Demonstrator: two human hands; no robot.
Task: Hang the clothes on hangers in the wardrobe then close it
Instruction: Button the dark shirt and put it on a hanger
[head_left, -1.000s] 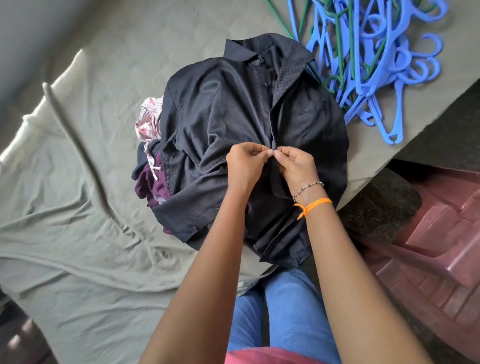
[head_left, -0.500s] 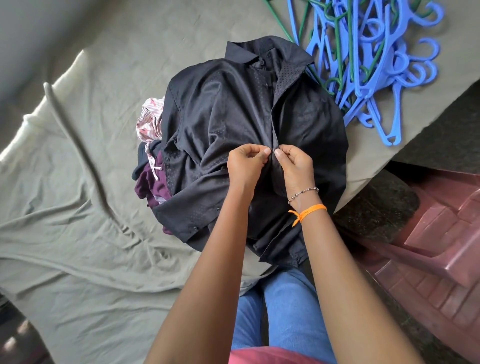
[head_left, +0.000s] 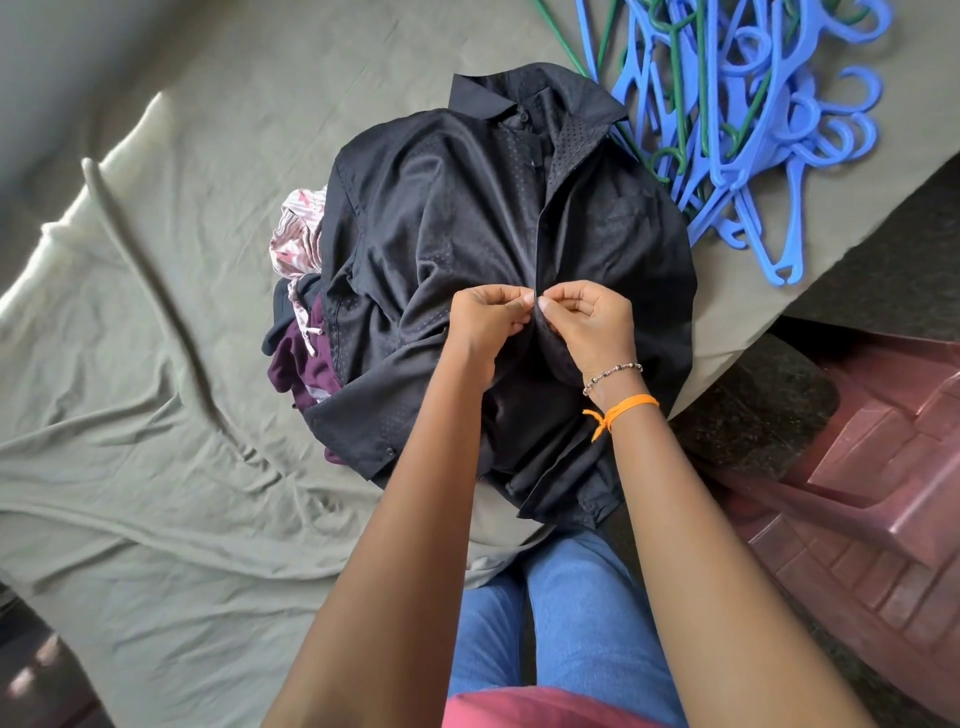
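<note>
Black shirt (head_left: 467, 223) atop clothes pile (head_left: 301, 322) on bed, hangers (head_left: 737, 119) far right. Left hand (head_left: 488, 322), right hand (head_left: 587, 322): each grip pinching placket mid-front. Risk: slippery fabric slips from pinch, button misses hole.

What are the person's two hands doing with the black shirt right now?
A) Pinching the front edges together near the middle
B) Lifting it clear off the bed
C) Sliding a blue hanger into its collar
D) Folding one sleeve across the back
A: the left hand and right hand meet fingertip to fingertip at the front opening of the black shirt, which lies on the clothes pile, while the blue hangers lie untouched beside it.
</note>
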